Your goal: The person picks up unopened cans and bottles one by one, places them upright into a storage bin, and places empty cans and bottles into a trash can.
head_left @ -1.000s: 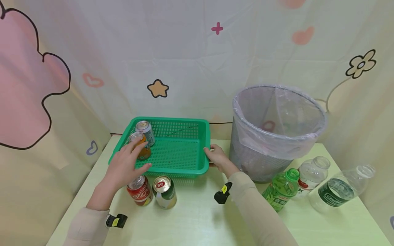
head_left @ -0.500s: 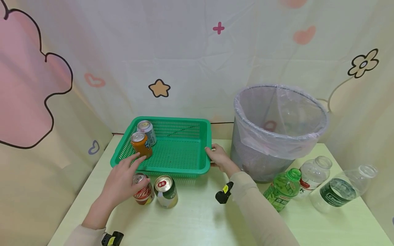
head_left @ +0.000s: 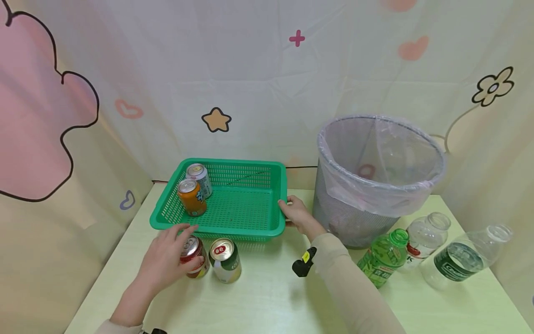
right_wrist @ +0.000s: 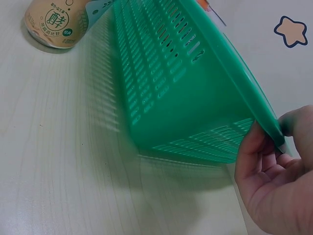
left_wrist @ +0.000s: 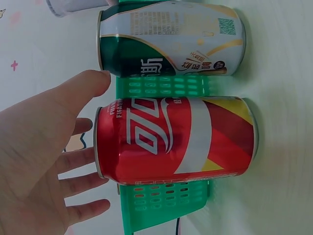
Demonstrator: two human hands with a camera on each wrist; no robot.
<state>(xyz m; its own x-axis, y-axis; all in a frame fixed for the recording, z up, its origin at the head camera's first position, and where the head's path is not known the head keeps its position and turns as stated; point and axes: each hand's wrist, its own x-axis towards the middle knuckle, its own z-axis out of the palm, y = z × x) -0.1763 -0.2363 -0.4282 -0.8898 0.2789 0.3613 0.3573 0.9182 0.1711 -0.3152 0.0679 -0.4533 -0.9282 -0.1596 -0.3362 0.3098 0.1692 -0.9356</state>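
My left hand (head_left: 164, 257) reaches over the top of a red cola can (left_wrist: 176, 139), thumb spread apart on one side and fingers on the far side. In the left wrist view a gap shows between thumb and can. Just right of it stands a green and white drink can (head_left: 225, 262). Behind both cans is a green plastic basket (head_left: 239, 229), holding an orange soda can (head_left: 193, 198) and a pale can (head_left: 199, 178) at its left end. My right hand (right_wrist: 279, 171) pinches the basket's right rim between thumb and curled fingers.
A mesh waste bin (head_left: 354, 218) with a clear liner stands right of the basket. Near its front right are a green bottle (head_left: 381, 260), a clear bottle with a red mark (head_left: 425, 234) and a clear bottle with a dark label (head_left: 456, 262). A printed curtain (head_left: 250, 69) hangs behind.
My left hand has withdrawn from the orange can in the basket, moving toward me and down over the red cola can. My right hand stays on the basket rim.
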